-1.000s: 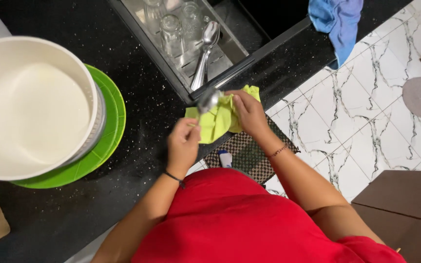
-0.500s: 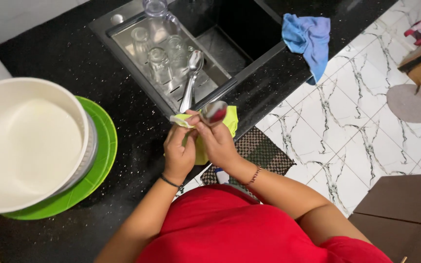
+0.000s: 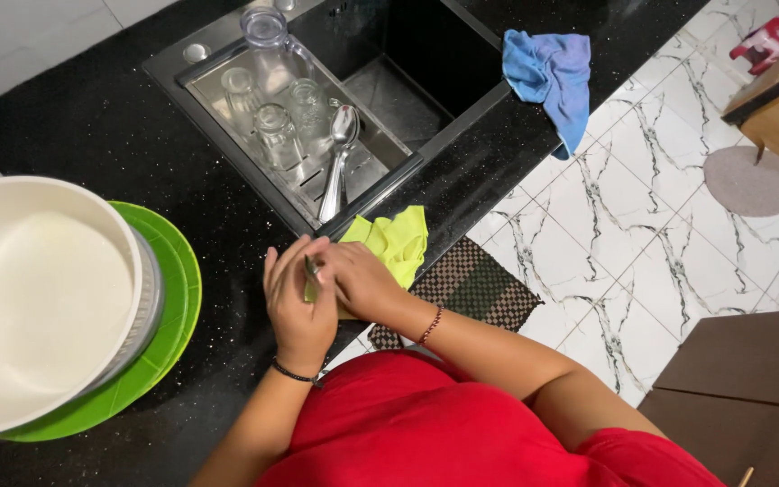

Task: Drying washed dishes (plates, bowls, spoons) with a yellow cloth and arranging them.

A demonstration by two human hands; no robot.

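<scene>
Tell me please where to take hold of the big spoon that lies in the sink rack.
Probably best by the handle end of the spoon. It points toward the counter edge near the hands, so come from that side, from above. The bowl end lies close to the glasses, with little room for fingers there.

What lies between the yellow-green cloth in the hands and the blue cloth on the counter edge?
In the head view, only bare black counter along the sink front lies between the yellow-green cloth and the blue cloth.

Both hands press a soft yellow-green cloth (image 3: 394, 242) at the front edge of the glossy, speckled black stone counter (image 3: 92, 126), beside a brushed-metal sink rack (image 3: 227, 63) of clear glasses (image 3: 277, 131).
</scene>
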